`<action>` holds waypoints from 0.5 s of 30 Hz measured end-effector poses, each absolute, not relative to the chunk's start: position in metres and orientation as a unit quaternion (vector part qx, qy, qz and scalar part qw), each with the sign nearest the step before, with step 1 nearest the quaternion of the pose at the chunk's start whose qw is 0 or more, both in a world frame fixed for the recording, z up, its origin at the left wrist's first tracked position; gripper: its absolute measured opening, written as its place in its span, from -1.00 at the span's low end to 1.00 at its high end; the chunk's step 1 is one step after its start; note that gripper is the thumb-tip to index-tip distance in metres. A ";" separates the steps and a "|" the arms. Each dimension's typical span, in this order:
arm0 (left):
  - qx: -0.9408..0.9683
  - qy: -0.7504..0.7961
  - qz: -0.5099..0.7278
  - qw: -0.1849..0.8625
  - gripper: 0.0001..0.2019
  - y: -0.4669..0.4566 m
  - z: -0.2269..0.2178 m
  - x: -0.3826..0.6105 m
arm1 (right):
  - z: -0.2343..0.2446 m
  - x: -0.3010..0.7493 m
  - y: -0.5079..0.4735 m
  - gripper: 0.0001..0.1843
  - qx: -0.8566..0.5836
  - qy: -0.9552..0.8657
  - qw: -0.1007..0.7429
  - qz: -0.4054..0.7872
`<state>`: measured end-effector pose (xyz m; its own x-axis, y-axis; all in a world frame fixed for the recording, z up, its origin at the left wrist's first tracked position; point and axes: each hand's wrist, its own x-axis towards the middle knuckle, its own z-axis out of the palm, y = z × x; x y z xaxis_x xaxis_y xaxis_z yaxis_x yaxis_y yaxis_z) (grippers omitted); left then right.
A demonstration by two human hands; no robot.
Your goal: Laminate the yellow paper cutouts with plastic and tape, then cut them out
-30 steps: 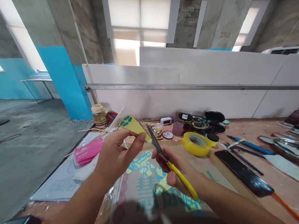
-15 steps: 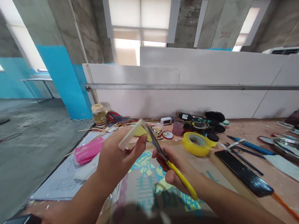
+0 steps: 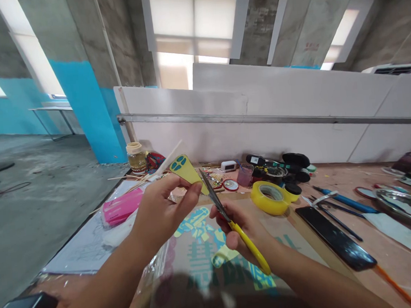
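Note:
Pinched between the thumb and fingers of my left hand (image 3: 168, 202) is a yellow paper piece (image 3: 189, 170) printed with blue-green shapes at its upper end. A pale strip (image 3: 171, 157) sticks up behind it. My right hand (image 3: 243, 228) grips yellow-handled scissors (image 3: 247, 244), blades pointing up and left, their tips close to the paper's right edge; contact cannot be made out. Below both hands, a brown sheet (image 3: 177, 267) carries several yellow and blue-green cut pieces (image 3: 197, 224) and green printed characters.
To the right lie a roll of yellow tape (image 3: 269, 199), a black phone (image 3: 336, 236), a blue-handled tool (image 3: 349, 201) and a metal dish (image 3: 403, 204). On the left are a pink packet (image 3: 121, 206) and a jar (image 3: 135, 159). A white panel (image 3: 293, 102) stands behind the table.
My left hand has turned the yellow paper so its blue-green printed face now shows, where its edge and pale side showed before. My right hand and the scissors have hardly moved.

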<state>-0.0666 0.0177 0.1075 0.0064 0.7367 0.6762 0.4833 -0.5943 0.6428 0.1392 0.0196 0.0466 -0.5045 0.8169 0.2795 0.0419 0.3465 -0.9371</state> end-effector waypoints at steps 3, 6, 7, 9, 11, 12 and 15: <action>0.702 0.435 0.545 0.144 -0.80 0.018 0.110 -0.067 | 0.043 0.139 0.022 -0.13 -0.296 -0.709 0.406 0.494; 0.704 0.434 0.536 0.169 -0.79 0.018 0.111 -0.068 | 0.039 0.137 0.025 -0.14 -0.287 -0.698 0.423 0.501; 0.702 0.437 0.534 0.175 -0.79 0.018 0.111 -0.068 | 0.037 0.137 0.026 -0.14 -0.285 -0.697 0.424 0.503; 0.697 0.444 0.531 0.185 -0.79 0.019 0.111 -0.068 | 0.034 0.137 0.028 -0.13 -0.284 -0.696 0.422 0.506; 0.693 0.449 0.529 0.194 -0.79 0.019 0.112 -0.069 | 0.033 0.137 0.029 -0.12 -0.289 -0.695 0.421 0.506; 0.692 0.449 0.529 0.199 -0.79 0.019 0.111 -0.069 | 0.032 0.137 0.029 -0.12 -0.290 -0.694 0.422 0.506; 0.694 0.445 0.526 0.207 -0.79 0.020 0.111 -0.070 | 0.032 0.137 0.029 -0.13 -0.288 -0.695 0.424 0.504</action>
